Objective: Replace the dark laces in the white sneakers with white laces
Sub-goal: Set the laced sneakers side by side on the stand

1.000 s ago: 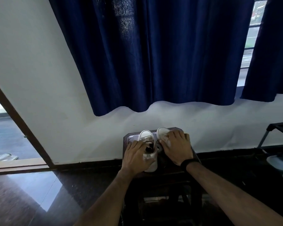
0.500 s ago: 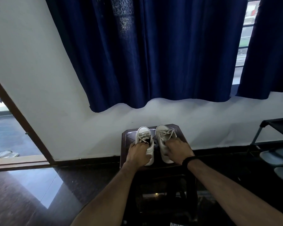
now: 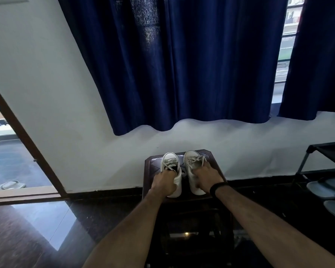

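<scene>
Two white sneakers stand side by side, toes toward the wall, on a small dark stool [image 3: 153, 161]. The left sneaker [image 3: 169, 158] and the right sneaker [image 3: 190, 156] both carry pale greyish laces [image 3: 169, 163] across their fronts. My left hand [image 3: 163, 180] grips the left sneaker around its opening and heel. My right hand [image 3: 206, 176] grips the right sneaker the same way, fingers curled over its collar. A black band sits on my right wrist. The heels are partly hidden under my hands.
The stool stands against a white wall [image 3: 66, 113] under dark blue curtains [image 3: 182, 64]. A black shoe rack [image 3: 321, 167] with pale slippers is at the right. An open doorway [image 3: 12, 155] with a sandal outside lies left. Glossy dark floor [image 3: 37, 229] surrounds the stool.
My hands slid back from over the sneakers' fronts to their heels, uncovering the laces. Both sneakers now stand straight and parallel on the stool.
</scene>
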Tool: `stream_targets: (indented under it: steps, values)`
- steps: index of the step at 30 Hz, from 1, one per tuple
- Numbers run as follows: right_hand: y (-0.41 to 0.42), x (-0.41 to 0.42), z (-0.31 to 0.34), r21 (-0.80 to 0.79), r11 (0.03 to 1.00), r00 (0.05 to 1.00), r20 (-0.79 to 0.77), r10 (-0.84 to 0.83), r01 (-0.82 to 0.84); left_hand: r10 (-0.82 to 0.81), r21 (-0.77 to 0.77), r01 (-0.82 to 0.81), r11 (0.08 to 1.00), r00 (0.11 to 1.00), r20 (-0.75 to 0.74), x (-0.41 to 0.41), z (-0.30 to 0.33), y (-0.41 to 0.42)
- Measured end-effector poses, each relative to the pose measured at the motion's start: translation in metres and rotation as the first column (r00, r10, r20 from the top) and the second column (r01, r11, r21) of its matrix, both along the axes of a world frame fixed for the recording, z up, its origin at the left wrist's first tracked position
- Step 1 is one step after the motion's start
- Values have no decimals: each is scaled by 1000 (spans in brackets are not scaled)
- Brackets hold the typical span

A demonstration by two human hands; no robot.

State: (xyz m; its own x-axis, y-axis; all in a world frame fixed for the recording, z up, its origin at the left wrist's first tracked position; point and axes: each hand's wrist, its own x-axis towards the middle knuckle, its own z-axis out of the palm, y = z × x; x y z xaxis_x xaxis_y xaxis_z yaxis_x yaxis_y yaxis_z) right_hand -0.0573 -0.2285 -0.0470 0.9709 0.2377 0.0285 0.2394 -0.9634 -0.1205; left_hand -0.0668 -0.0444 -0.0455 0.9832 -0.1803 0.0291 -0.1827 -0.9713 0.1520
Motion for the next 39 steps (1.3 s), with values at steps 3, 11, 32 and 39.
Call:
stream_targets:
  steps: [3,11,32,39]
  values:
    - [4,-1,-4,92,996,1000,23,-17,15,11,-49,-9,999,999,48,1,0,-3]
    - [-14,3,19,150,982,977,164,-136,112,-107,-161,138,977,977,184,26,25,-32]
    - [-393,-163,73,234,624,560,286,-777,746,-658,-244,731,637,680,324,-23,56,-474]
    - [-454,-215,65,255,448,380,274,-883,857,-785,-272,831,486,551,283,-55,50,-568]
